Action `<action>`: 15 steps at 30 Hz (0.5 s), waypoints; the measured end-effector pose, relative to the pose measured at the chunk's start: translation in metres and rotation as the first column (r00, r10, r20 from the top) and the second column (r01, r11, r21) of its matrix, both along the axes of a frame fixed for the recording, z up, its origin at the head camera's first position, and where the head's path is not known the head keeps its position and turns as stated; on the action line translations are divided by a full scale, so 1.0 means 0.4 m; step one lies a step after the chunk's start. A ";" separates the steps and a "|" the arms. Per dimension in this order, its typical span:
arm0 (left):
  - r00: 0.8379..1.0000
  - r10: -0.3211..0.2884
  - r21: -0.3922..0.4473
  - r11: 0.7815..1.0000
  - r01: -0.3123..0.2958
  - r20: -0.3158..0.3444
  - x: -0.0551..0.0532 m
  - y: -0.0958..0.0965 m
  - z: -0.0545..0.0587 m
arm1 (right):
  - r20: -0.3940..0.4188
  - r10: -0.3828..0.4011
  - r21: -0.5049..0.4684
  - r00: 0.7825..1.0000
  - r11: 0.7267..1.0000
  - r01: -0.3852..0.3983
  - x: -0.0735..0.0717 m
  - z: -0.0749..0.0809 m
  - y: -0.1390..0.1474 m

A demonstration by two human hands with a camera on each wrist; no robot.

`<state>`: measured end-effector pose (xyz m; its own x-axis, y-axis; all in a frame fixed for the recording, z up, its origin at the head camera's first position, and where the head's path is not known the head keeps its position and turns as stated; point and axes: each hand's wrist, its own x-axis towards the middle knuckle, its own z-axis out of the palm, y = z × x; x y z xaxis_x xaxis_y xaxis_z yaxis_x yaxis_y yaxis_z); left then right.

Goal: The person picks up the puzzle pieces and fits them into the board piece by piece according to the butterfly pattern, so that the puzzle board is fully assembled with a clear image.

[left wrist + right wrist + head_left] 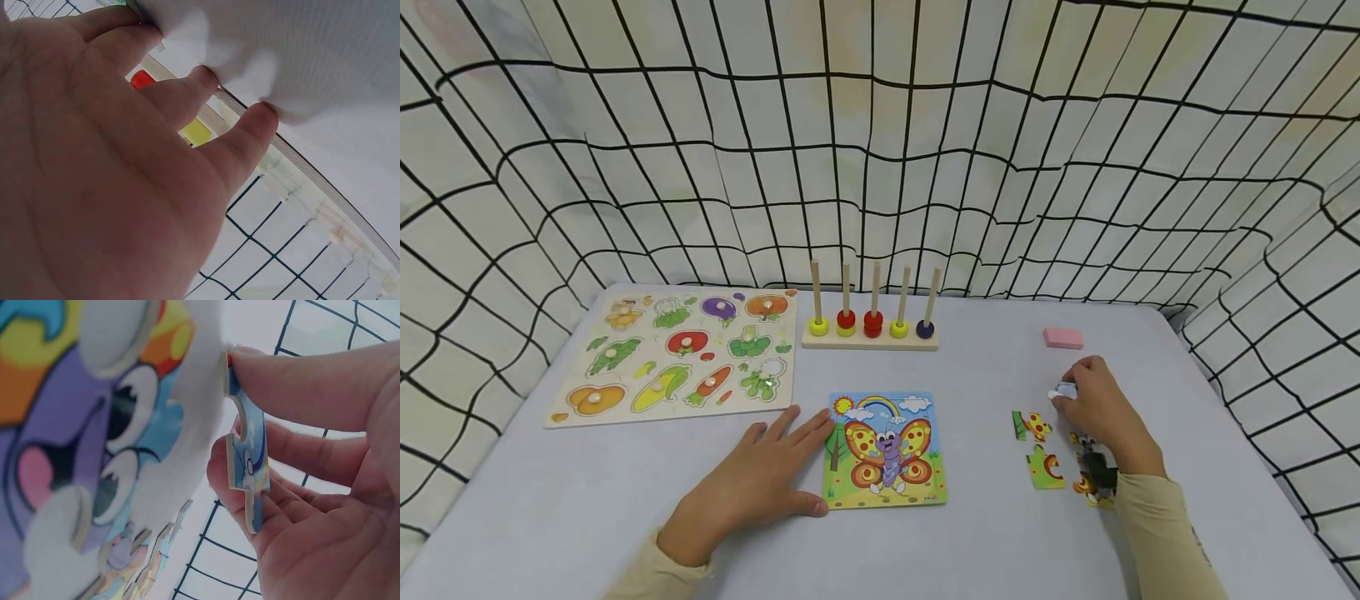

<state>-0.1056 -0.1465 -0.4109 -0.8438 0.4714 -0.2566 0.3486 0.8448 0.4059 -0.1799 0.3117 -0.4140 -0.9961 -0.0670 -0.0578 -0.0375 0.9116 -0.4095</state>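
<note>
A square butterfly picture board (891, 457) lies at the middle front. My left hand (758, 477) rests palm down at its left side, fingers spread and thumb at the lower left corner. In the left wrist view, the fingertips press on the white table. My right hand (1103, 408) pinches a jigsaw piece (249, 450) between thumb and fingers, held on edge and showing a blue printed face. Below that hand lie several loose jigsaw pieces (1047, 468), some partly covered by the wrist. A purple smiling face shows on a nearby piece (69, 431) in the right wrist view.
A vegetable peg puzzle board (655, 358) lies at the left. Behind the butterfly board stands a wooden peg stacker (871, 342) with coloured rings. A pink block (1063, 337) lies beyond my right hand. Black netting (880, 150) surrounds the white table (985, 542).
</note>
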 end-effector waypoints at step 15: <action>1.000 -0.002 0.015 1.000 0.002 -0.012 0.005 0.000 0.006 | -0.045 0.136 0.004 0.990 0.991 -0.136 0.016 0.031 0.029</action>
<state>-0.1038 -0.1466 -0.4085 -0.8457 0.4770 -0.2394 0.3554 0.8380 0.4141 -0.1735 0.3232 -0.4015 -0.9792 -0.2024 -0.0132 -0.1800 0.8971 -0.4035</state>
